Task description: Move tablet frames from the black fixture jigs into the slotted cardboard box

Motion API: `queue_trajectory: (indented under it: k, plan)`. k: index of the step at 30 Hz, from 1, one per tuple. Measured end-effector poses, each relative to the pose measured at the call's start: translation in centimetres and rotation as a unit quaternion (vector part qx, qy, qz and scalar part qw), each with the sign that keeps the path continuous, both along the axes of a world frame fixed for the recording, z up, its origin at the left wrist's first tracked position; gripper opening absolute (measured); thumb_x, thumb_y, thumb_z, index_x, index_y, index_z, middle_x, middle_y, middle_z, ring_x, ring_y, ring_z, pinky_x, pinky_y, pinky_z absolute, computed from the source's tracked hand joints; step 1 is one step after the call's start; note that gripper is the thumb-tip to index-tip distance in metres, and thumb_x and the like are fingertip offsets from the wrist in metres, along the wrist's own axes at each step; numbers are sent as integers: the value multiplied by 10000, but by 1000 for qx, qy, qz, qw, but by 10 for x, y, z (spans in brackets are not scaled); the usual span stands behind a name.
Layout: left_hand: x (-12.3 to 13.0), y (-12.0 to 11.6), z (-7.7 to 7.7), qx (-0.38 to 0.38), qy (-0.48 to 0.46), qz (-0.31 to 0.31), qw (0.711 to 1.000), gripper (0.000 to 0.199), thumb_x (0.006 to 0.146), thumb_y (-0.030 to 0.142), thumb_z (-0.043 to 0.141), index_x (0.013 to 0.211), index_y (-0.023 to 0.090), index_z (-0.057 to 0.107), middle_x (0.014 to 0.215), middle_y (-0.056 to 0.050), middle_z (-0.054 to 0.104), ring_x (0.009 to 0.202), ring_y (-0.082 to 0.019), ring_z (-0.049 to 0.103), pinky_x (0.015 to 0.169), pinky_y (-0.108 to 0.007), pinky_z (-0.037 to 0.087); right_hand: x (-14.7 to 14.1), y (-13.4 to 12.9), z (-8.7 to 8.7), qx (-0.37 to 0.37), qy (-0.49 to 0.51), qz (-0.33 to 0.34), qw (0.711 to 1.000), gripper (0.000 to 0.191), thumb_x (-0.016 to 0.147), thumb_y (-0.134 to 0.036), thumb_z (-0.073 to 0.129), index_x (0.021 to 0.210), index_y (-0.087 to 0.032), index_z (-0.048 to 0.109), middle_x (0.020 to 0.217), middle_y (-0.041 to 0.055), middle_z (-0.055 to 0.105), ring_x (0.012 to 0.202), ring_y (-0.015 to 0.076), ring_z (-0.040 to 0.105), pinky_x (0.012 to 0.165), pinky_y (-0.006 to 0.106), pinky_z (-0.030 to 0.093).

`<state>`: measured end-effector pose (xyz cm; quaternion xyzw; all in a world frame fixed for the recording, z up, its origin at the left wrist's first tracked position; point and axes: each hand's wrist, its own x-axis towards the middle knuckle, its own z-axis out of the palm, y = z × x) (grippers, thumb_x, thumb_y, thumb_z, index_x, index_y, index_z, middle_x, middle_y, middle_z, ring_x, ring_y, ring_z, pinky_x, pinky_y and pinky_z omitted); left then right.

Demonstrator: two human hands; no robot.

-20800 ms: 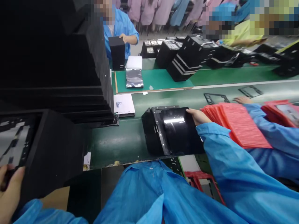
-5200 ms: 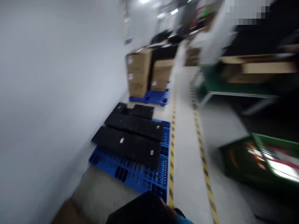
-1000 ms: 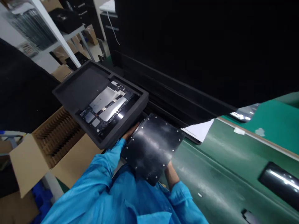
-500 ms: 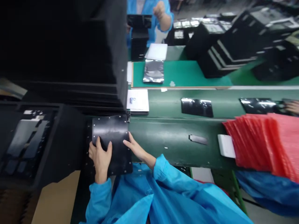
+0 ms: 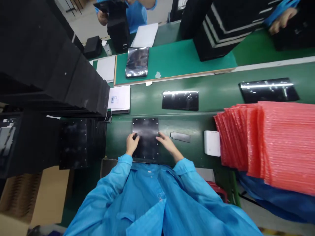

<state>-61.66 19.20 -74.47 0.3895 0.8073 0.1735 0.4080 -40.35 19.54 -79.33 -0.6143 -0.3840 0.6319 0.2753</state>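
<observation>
Your left hand (image 5: 132, 144) and right hand (image 5: 167, 144) are lying open on a black riveted panel (image 5: 146, 131), flat on the green desk (image 5: 118, 141), neither grip closing. You appear to be squaring it; the next move seems to call for releasing it.

We stand on a factory packing line, where a green conveyor bench (image 5: 209, 119) carries a black panel (image 5: 145, 137) beside stacked black foam trays (image 5: 54, 75) and piles of red bubble-wrap bags (image 5: 283, 141). Workers in matching blue anti-static smocks (image 5: 152, 200) line the bench, a cardboard carton (image 5: 49, 193) alongside.
</observation>
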Motion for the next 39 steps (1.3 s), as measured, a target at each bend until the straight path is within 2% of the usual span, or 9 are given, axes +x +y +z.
queue_trajectory:
  k: [4,8,14,22,26,28,32,35,39]
  plan:
    - [55,-21,-2,-94,92,-214,968,849,728,468,679,1439,135,356,1565,-216,148,1446,-412,68,1123,-605,140,94,2,-7,122,-325,190,918,711,760,-534,601,1336,-132,487,1474,187,366,1371,397,267,1094,564,238]
    - [101,-34,-18,-184,175,-334,908,1229,603,583,740,1511,79,83,1548,-294,-49,1397,-511,-94,1061,-711,53,105,4,-7,202,-413,366,809,461,871,-330,505,1276,-109,517,1365,219,464,1233,353,435,1003,469,375]
    - [107,-34,-28,-197,201,-333,900,1206,647,641,672,1512,63,61,1545,-309,-25,1390,-523,-100,1053,-724,34,50,18,8,193,-395,495,750,350,881,-254,516,1179,-70,527,1187,229,546,1039,297,565,817,355,481]
    - [123,-37,-17,-160,197,-265,930,1141,598,398,746,1509,92,131,1558,-277,16,1416,-483,-43,1079,-701,53,48,51,4,258,-321,610,677,366,786,-161,591,1140,-84,536,1092,186,581,1034,285,564,878,351,459]
    - [41,-36,27,-85,6,-213,973,1178,511,287,761,1505,96,158,1572,-231,65,1442,-418,55,1141,-574,165,74,45,-2,293,-386,537,690,518,832,-250,528,1319,-97,439,1248,228,540,1053,338,548,848,432,467]
    - [-30,-28,50,-39,-100,-162,981,982,575,290,704,1458,121,308,1514,-172,331,1390,-343,317,1127,-458,300,81,28,0,305,-421,492,698,636,824,-276,533,1410,-109,351,1422,237,409,1101,376,525,855,478,465]
    - [-125,-1,56,-120,62,67,989,593,715,262,572,1278,87,504,1233,-173,617,1171,-316,573,1006,-438,443,49,-20,6,243,-371,507,739,637,827,-267,506,1438,-169,359,1537,178,254,953,318,621,764,436,516]
    - [-111,11,23,-134,160,115,971,741,740,287,598,1393,43,349,1447,-290,369,1369,-396,336,1100,-538,282,4,-42,3,133,-290,430,845,671,796,-409,560,1405,-171,414,1499,204,314,858,274,654,726,406,531]
    - [-45,0,-16,-163,144,-15,976,940,706,482,670,1462,101,262,1567,-233,102,1445,-392,-10,1151,-552,107,-35,-31,-2,12,-170,110,979,777,734,-616,556,1333,-128,478,1060,139,653,754,230,635,702,366,523]
